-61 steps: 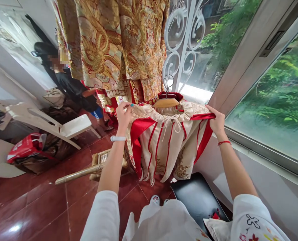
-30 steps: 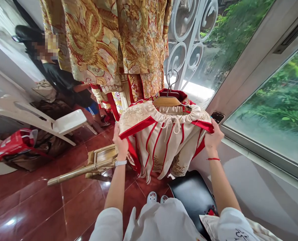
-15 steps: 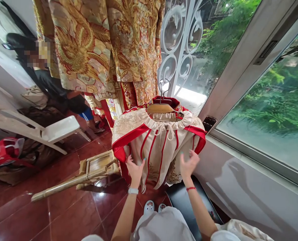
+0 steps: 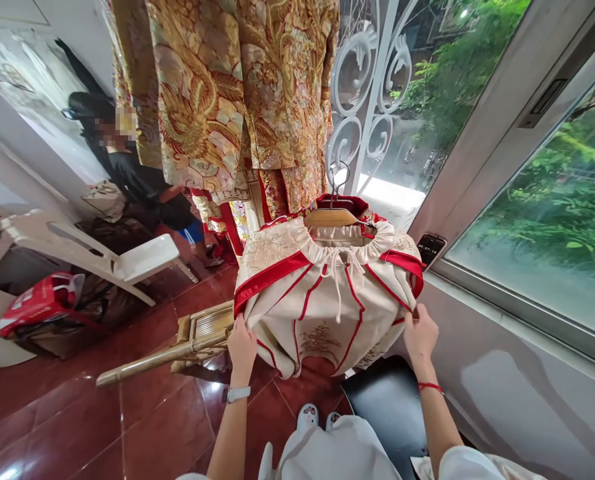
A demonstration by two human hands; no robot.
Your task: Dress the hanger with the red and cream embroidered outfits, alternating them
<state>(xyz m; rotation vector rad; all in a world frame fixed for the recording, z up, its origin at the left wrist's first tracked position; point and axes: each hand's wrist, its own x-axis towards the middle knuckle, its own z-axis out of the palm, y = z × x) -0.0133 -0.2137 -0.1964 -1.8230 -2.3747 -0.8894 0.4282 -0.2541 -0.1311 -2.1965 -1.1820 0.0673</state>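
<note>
Cream and gold-stitched, the garment hangs on a wooden hanger near a scrolled grille, its neck ruffled, a cord dangling. No longer splayed, the left hand and right hand pinch its opposite sides, drawing the red-piped panels wider than a moment ago, their lower edge softly curved.

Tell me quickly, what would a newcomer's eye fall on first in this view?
Probably the cream garment with red trim at the center, a wooden hanger at its neck and its sides held by the left hand and right hand. Just above and behind it hangs ornate gold clothing, filling the top of the picture. On the right, bright greenery shows through the window.
</note>
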